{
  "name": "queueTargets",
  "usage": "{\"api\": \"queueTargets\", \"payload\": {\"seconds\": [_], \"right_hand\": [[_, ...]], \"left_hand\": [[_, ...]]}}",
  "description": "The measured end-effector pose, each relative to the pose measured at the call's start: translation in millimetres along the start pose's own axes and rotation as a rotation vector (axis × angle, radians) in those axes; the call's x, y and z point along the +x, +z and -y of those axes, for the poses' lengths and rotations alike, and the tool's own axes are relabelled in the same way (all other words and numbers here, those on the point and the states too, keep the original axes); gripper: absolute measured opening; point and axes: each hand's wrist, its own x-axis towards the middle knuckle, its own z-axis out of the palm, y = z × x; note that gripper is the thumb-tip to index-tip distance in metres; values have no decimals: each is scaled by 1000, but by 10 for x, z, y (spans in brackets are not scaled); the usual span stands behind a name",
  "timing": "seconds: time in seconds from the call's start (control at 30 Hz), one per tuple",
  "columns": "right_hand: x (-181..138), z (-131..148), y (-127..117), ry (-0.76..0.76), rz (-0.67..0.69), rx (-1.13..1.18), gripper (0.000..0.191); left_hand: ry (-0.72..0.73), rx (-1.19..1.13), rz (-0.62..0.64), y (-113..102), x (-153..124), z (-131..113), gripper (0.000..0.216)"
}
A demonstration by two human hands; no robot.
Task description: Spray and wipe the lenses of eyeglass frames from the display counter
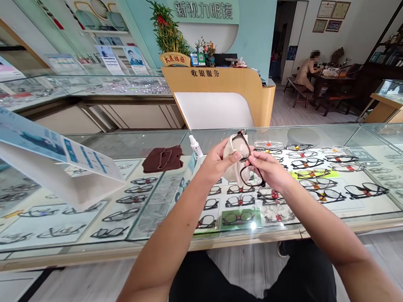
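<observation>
Above the glass display counter (160,208), a dark-framed pair of eyeglasses (252,176) is held upright on its side, one lens above the other. My left hand (221,161) is closed on a cream cleaning cloth (229,150), which wraps the upper lens. My right hand (270,168) pinches the frame near the bridge between thumb and fingers. A white spray bottle (196,147) stands on the glass just beyond my left wrist. To its left lies a dark brown cloth pouch (163,159).
A folded tabletop sign (54,151) stands on the counter at left. Several spectacle frames (240,200) lie in rows under the glass. Beyond is a wooden cashier desk (217,81) with a potted plant (168,32). A person (307,71) sits at a far table.
</observation>
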Motion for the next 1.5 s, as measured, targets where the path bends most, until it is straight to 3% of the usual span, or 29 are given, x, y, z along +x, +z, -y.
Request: {"api": "queueTargets", "payload": {"seconds": [0.1, 0.27, 0.43, 0.63, 0.73, 0.97, 1.13, 1.2, 1.27, 1.4, 1.5], "right_hand": [[17, -109, 40, -8, 27, 10, 49], [38, -290, 119, -61, 114, -62, 49], [70, -261, 90, -93, 40, -71, 49], [79, -61, -49, -130, -69, 8, 45], [79, 65, -164, -128, -54, 53, 41], [93, 176, -304, -125, 27, 130, 41], [76, 166, -265, -129, 51, 97, 44], [65, 175, -253, -128, 56, 84, 45], [48, 205, -254, -129, 60, 31, 47], [-8, 319, -332, -117, 82, -194, 45], [-53, 410, -448, -88, 134, -335, 41]], "left_hand": [[30, -3, -64, 65, -15, 27, 59], [116, 44, -360, 162, -30, 94, 67], [45, 27, -350, 136, 42, 119, 70], [17, 107, -478, -131, 175, 123, 72], [-152, 370, -443, -289, 182, 99, 64], [-472, 1139, -202, -454, 197, 143, 38], [-583, 1327, -177, -552, 229, 245, 27], [-581, 1364, -189, -567, 225, 285, 39], [-385, 1367, -224, -565, 222, 324, 59], [455, 1254, -309, -497, 218, 385, 80], [866, 1233, -247, -370, 180, 397, 91]]}}
